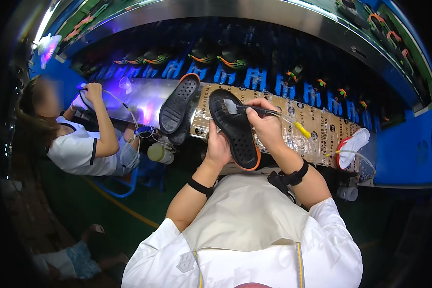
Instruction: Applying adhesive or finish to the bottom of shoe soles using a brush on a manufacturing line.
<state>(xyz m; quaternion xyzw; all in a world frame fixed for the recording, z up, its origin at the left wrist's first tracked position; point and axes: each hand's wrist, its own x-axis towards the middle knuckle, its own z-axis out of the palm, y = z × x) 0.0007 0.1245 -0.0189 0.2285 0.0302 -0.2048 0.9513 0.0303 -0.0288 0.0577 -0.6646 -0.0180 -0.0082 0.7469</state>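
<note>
My left hand (pixel 219 148) is closed on the edge of a black shoe sole (pixel 236 137), held tilted above the bench. The sole has an orange rim at its near end and rows of round holes. In my right hand (pixel 265 127) is a glue brush with a dark handle (pixel 260 110), gripped between thumb and fingers. Its flat pale brush head (pixel 230 106) lies against the upper part of the sole's inner face. A clear tube with a yellow connector (pixel 302 129) trails from the brush to the right.
Black soles (pixel 179 103) stand left of my work, at the end of the cardboard-covered bench (pixel 293 113). A white and red sole (pixel 354 147) lies at the right. Behind runs a line of blue racks (pixel 256 79) carrying dark shoe parts. A co-worker (pixel 89 139) sits at the left.
</note>
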